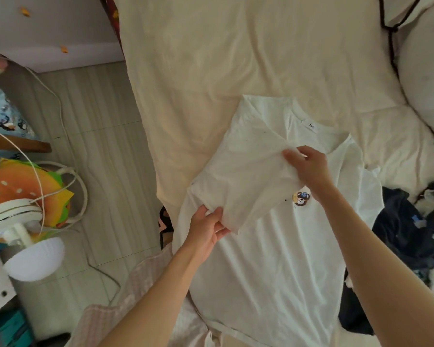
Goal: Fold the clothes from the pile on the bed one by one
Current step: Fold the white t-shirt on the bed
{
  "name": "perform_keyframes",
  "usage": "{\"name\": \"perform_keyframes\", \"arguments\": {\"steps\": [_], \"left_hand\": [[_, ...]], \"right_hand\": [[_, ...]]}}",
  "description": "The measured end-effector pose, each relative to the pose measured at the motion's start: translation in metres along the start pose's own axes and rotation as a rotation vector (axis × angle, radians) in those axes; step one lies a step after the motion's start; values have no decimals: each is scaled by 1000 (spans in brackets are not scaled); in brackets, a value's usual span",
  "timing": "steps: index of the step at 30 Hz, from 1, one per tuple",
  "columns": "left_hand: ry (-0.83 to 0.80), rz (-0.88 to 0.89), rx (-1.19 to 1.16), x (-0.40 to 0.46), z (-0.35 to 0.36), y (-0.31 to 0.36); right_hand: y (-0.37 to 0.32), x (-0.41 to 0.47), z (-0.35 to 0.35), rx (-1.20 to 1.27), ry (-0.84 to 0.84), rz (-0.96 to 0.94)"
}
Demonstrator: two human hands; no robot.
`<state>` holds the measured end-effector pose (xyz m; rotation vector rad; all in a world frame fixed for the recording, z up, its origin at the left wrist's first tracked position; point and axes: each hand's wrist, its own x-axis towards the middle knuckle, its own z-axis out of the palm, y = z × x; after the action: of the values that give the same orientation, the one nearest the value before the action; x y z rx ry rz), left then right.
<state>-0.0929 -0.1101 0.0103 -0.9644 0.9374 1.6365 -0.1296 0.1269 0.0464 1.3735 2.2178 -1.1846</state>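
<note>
A white T-shirt (268, 259) with a small bear print on the chest lies spread on the cream bed sheet (223, 61), collar pointing away from me. Its left sleeve is folded in over the chest. My left hand (208, 226) pinches the lower corner of that folded sleeve. My right hand (308, 169) grips the sleeve's upper edge near the collar. At the right edge of the bed sits the pile of dark clothes (406, 236), partly hidden by my right forearm.
A large pale pillow (426, 71) lies at the upper right. Left of the bed is striped floor (98, 146) with a white cable, a burger-shaped cushion (23, 186), a white fan (18, 221) and a white lampshade (35, 259). A pink checked garment (125, 304) hangs at the bed's near edge.
</note>
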Motion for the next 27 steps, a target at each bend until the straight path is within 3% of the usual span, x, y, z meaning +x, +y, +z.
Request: {"name": "perform_keyframes", "arguments": {"steps": [3, 5, 8, 11, 14, 18, 20, 24, 27], "left_hand": [[60, -110, 275, 3, 2, -5], [165, -89, 443, 7, 0, -4], [437, 170, 549, 12, -8, 8], [614, 531, 860, 16, -22, 29], [443, 642, 1060, 35, -38, 45], [98, 415, 1078, 41, -38, 55], [79, 416, 1036, 41, -37, 55], [108, 433, 1002, 38, -41, 54], [136, 392, 1018, 39, -41, 53]], "right_hand": [[4, 10, -1, -320, 21, -7], [2, 15, 5, -441, 59, -72], [-15, 19, 19, -481, 172, -271], [-37, 19, 43, -571, 228, -489], [-50, 6, 71, -623, 291, -718], [-19, -32, 104, -621, 252, -843], [15, -46, 103, -724, 174, -777], [83, -50, 61, -821, 30, -437], [100, -51, 33, -846, 50, -314]]}}
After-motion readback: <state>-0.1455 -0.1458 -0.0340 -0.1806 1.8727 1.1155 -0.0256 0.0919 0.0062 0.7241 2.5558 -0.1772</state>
